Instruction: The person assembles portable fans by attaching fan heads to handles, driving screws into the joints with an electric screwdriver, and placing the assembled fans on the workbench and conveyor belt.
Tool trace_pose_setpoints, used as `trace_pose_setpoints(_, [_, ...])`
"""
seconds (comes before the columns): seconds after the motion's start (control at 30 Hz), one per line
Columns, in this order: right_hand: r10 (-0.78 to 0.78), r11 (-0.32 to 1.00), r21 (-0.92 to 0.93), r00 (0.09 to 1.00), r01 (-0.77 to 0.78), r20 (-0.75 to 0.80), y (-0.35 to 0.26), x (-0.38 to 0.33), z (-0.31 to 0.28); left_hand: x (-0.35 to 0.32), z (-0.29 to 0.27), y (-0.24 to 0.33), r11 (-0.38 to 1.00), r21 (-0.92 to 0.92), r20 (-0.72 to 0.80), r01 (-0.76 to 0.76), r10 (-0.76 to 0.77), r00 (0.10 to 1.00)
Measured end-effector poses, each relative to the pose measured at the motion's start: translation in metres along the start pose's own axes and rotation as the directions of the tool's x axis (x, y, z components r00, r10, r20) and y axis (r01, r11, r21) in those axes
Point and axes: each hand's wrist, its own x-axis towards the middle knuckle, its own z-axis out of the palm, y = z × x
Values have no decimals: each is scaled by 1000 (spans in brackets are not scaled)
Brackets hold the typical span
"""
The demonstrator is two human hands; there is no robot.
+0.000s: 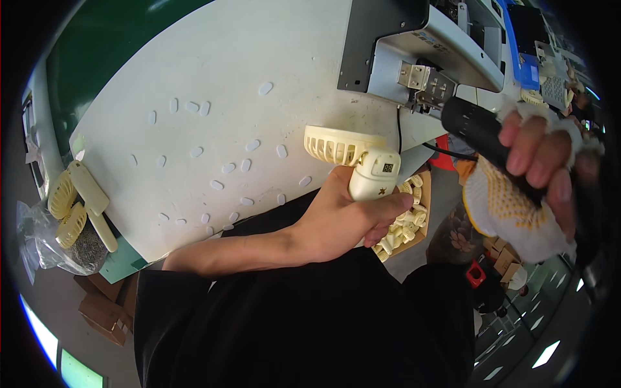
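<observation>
My left hand point(349, 216) is closed around the handle of a cream handheld fan point(375, 173), which has a small dark display on its body and its slotted round head pointing left. In my right hand point(540, 152) is a black electric screwdriver point(475, 123), fingers wrapped round it. Its tip end meets the metal outlet point(424, 84) of a grey and black machine point(414, 48); whether they touch I cannot tell. A white work glove point(511, 200) with yellow dots covers part of the right hand, fingertips bare.
Several small white oval pieces point(246, 165) lie scattered over the white table point(194, 64). A cardboard box point(424, 220) of cream fan parts stands below its edge. At left are more fans point(90, 187) and a plastic bag point(39, 239) beside dark small bits. A cable point(446, 152) hangs near the machine.
</observation>
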Motion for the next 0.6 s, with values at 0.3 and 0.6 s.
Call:
trace_pose_setpoints(0.3, [83,991,106,996,-87,34,-2,-13,-4,-1,-5,0,998,-53,-1,-27,27,1000])
trace_pose_setpoints(0.6, [-56,998,4,985,56,161,-49,-42,-9,2,-1,1,993,-116,0,-13,13,1000])
